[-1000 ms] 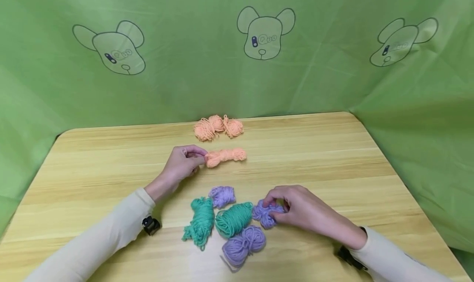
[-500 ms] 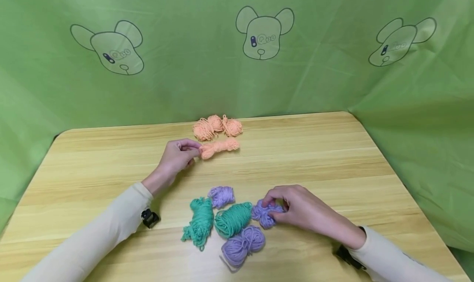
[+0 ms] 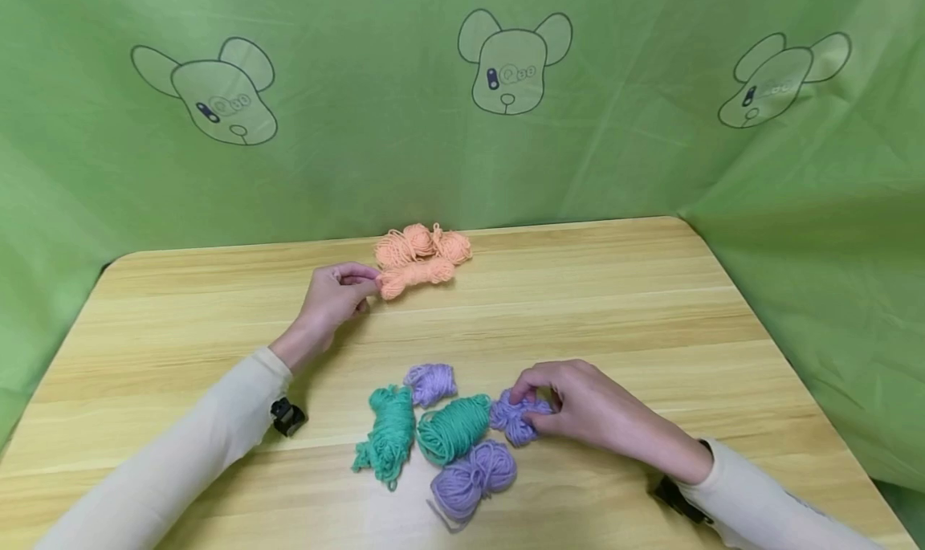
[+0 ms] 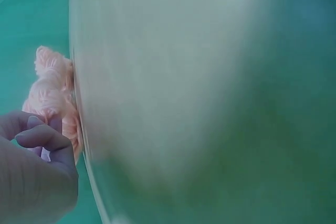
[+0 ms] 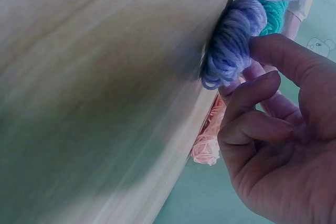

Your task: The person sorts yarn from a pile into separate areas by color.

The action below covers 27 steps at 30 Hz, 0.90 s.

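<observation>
My left hand (image 3: pixel 334 297) pinches the left end of a peach yarn skein (image 3: pixel 417 276) near the back of the table. Just behind that skein lie more peach yarn bundles (image 3: pixel 397 248), which it overlaps in the head view. The left wrist view shows thumb and fingers at the end of the peach yarn (image 4: pixel 50 95). At the front right, my right hand (image 3: pixel 592 401) grips a purple yarn skein (image 3: pixel 511 420) between thumb and fingers. The right wrist view shows this purple yarn (image 5: pixel 233 40) against the tabletop, the thumb at its side.
Left of the right hand lie a green yarn skein (image 3: pixel 455 429), another green skein (image 3: pixel 393 433), a small purple skein (image 3: pixel 431 384) and a purple bow-shaped skein (image 3: pixel 473 478). A green curtain (image 3: pixel 361 173) with mouse-like drawings stands behind the wooden table (image 3: pixel 614 293).
The left hand has carried the peach skein back and to the left, up to the other peach bundles. My right hand stays in place on the purple skein.
</observation>
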{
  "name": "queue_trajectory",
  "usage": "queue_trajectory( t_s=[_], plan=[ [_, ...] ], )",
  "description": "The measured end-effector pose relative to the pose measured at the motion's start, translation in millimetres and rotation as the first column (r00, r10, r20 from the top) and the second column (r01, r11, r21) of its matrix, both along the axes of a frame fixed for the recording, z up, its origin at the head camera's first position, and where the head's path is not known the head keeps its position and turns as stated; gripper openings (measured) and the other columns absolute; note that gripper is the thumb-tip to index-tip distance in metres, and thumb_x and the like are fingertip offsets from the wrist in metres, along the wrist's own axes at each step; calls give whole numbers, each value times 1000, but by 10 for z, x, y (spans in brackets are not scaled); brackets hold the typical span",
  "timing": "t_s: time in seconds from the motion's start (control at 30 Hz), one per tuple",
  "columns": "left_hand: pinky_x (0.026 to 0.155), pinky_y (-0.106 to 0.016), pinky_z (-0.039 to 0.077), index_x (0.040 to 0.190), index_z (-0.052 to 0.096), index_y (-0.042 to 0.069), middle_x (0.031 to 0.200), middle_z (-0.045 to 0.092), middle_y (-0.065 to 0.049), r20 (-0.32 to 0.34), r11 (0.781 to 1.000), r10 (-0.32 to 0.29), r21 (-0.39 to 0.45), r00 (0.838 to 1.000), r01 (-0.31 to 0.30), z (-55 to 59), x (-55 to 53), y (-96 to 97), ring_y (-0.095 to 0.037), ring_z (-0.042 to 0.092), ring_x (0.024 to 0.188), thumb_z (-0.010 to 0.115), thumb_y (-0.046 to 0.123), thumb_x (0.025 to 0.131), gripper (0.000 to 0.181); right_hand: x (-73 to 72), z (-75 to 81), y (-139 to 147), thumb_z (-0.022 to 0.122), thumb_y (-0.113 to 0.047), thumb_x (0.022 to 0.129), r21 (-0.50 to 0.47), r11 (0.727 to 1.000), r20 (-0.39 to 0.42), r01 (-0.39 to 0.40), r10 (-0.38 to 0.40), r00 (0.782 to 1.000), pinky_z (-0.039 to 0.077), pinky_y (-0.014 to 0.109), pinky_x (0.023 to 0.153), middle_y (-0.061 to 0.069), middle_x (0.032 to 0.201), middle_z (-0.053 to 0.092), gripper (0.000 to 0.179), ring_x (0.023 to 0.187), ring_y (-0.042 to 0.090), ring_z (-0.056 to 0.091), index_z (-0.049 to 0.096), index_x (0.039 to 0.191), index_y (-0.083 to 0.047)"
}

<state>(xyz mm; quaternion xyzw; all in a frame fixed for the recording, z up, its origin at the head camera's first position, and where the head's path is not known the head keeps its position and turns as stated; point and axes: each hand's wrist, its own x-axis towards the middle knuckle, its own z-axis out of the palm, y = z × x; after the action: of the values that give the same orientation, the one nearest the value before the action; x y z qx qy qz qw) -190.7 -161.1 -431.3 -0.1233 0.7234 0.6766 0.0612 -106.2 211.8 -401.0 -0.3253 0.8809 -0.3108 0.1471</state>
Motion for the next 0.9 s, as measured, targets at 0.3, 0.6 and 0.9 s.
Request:
queue_trajectory(
  t_s=[0.3, 0.6, 0.9],
  plan=[
    [54, -20, 49, 119, 75, 0, 93, 76, -5, 21, 1000, 19, 10, 1000, -19, 4, -49, -49, -12, 59, 62, 78, 4, 100, 20, 4, 6, -6, 87, -1, 85, -6, 1000, 8, 2, -2, 1000, 52, 26, 58, -14, 98, 76, 30, 67, 2, 55, 82, 107, -21],
    [50, -19, 43, 118, 74, -1, 83, 74, -4, 65, 999, 46, 16, 997, -47, -29, -59, -101, -9, 57, 58, 77, 4, 99, 20, -6, 28, -22, 86, 1, 84, 7, 1000, 8, -6, 6, 1000, 53, 27, 62, -14, 98, 75, 30, 70, 2, 57, 81, 105, -21],
    [50, -20, 45, 122, 71, -5, 82, 71, -4, 113, 999, -26, 35, 993, 22, -12, -75, -124, -9, 59, 59, 75, 6, 102, 23, -6, 30, -13, 86, -1, 86, 5, 1000, 29, -4, 4, 1000, 53, 26, 60, -15, 98, 75, 29, 68, 2, 56, 81, 107, -21]
  ],
)
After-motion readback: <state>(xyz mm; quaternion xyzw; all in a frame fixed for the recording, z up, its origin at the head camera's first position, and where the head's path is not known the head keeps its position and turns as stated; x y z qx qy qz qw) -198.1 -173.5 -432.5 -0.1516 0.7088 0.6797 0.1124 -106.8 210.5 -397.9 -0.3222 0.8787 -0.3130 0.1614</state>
